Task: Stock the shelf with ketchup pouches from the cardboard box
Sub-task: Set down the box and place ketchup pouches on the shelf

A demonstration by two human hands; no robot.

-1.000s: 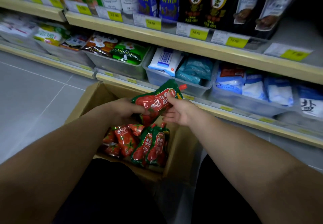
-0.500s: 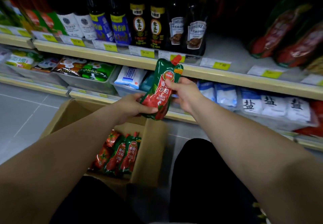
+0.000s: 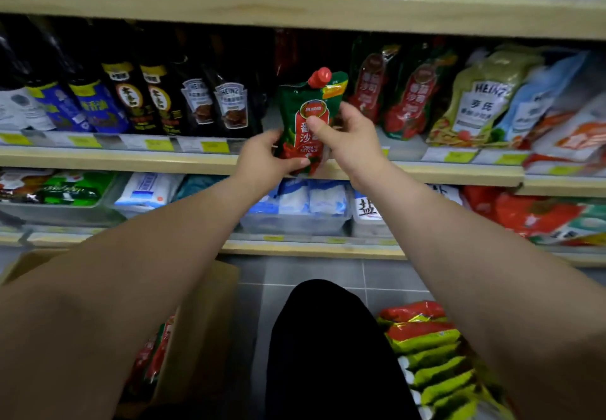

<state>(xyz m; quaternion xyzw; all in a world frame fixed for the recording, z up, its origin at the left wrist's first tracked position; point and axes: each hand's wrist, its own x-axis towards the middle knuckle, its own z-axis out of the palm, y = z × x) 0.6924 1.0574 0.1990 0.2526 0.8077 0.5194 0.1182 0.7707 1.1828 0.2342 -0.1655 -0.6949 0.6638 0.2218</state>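
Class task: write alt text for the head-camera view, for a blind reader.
The left hand and right hand hold an upright, red-capped green ketchup pouch at the shelf edge, between sauce bottles and matching pouches. A cardboard box sits below.

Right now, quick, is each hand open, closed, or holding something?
The left hand grips the pouch at its bottom.
The right hand holds the same pouch by its side, thumb on front.

Ketchup pouch (image 3: pixel 296 105): "TOMATO KETCHUP", with "沙司" above.
Two dark bottles (image 3: pixel 229 105), middle shelf (image 3: pixel 98 159) front edge: "HEINZ".
Pale green pouch (image 3: pixel 482 105), same shelf, right part: "HEINZ", "亨氏".
White bag (image 3: pixel 367 209), lower shelf (image 3: pixel 311 249): "盐".
Price tags (image 3: pixel 210 146): blurred, unreadable.
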